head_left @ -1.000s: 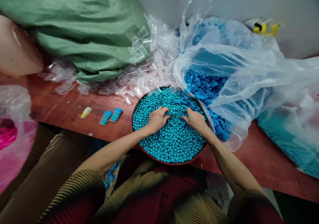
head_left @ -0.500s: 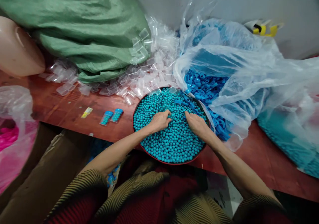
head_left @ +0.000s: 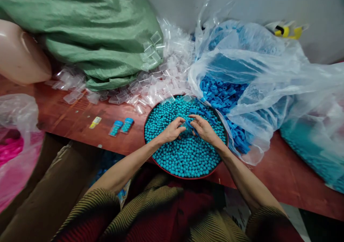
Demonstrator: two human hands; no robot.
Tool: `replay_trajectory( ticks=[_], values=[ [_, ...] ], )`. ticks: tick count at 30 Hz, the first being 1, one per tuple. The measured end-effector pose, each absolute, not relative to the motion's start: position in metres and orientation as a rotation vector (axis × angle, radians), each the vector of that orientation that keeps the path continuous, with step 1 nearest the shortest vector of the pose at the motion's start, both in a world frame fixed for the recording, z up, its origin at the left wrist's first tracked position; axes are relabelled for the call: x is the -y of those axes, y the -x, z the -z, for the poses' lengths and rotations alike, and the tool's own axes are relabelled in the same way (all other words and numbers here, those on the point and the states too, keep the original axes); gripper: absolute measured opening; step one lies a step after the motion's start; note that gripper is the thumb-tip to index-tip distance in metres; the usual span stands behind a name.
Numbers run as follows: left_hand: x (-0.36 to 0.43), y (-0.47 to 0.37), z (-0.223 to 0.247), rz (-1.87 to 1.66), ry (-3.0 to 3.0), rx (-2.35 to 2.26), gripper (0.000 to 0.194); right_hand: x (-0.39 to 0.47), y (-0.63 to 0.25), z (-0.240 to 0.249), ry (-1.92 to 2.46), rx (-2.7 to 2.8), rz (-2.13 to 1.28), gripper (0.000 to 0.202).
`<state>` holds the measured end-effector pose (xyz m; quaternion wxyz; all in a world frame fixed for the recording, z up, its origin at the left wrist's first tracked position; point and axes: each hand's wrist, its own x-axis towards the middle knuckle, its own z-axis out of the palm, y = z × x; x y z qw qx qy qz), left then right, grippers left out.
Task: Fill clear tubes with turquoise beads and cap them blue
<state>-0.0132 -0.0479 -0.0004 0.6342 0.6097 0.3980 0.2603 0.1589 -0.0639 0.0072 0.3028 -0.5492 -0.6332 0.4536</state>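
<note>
A round red-rimmed tray [head_left: 185, 178] full of small turquoise balls [head_left: 185, 159] lies in front of me. Over its middle, my left hand [head_left: 173, 130] pinches a small clear plastic case, mostly hidden by the fingers. My right hand [head_left: 203, 129] faces it closely, fingers closed on a blue plastic cap [head_left: 190, 126]. Several more blue caps [head_left: 202, 110] lie on the balls at the tray's back right. Left of the tray, two clear cases with blue caps and balls inside [head_left: 127, 125] rest on the table [head_left: 107, 141].
Behind the tray spreads a heap of clear cases [head_left: 158, 82], against a green sack [head_left: 107, 37]. An open plastic bag of blue caps [head_left: 223, 95] stands back right. A bag of turquoise balls [head_left: 303, 152] is far right, a beige container [head_left: 21, 55] far left. A small yellow-and-white piece [head_left: 95, 122] lies left.
My right hand has moved left and up from the tray's right side to meet my left hand, and a blue cap now shows in its fingers. My left hand has barely moved.
</note>
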Motion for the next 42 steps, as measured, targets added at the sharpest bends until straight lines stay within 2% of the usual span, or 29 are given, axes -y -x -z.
replay_trajectory(
  ticks=[3, 8, 15, 21, 25, 31, 33, 36, 39, 42],
  values=[
    [0.051, 0.012, 0.001, -0.630, -1.341, -0.924, 0.038, 0.067, -0.157, -0.011, 1.522, 1.713, -1.121, 0.036],
    [0.053, 0.012, 0.002, -0.693, -1.316, -0.952, 0.037, 0.074, -0.155, -0.017, 1.476, 2.024, -0.716, 0.033],
    [0.057, 0.010, -0.002, -0.650, -1.256, -0.950, 0.051, 0.074, -0.160, -0.019, 1.506, 1.900, -0.949, 0.038],
    [0.061, 0.007, -0.009, -0.709, -1.212, -0.947, 0.054, 0.072, -0.163, -0.017, 1.441, 1.790, -1.128, 0.040],
    [0.063, 0.006, -0.008, -0.719, -1.240, -0.963, 0.050, 0.076, -0.159, -0.020, 1.426, 1.882, -0.956, 0.036],
    [0.073, 0.004, -0.002, -0.916, -1.460, -1.137, 0.026, 0.080, -0.154, -0.011, 1.384, 2.131, -0.655, 0.035],
    [0.074, 0.005, -0.002, -0.905, -1.447, -1.143, 0.024, 0.079, -0.157, -0.010, 1.337, 2.142, -0.717, 0.035],
    [0.069, 0.010, -0.008, -0.744, -1.288, -1.074, 0.028, 0.074, -0.168, -0.016, 1.248, 2.038, -0.996, 0.029],
    [0.064, 0.016, -0.018, -0.644, -1.228, -1.005, 0.029, 0.067, -0.176, -0.023, 1.249, 1.748, -1.331, 0.037],
    [0.065, 0.018, -0.022, -0.646, -1.262, -0.969, 0.027, 0.064, -0.174, -0.025, 1.301, 1.496, -1.409, 0.046]
  ],
)
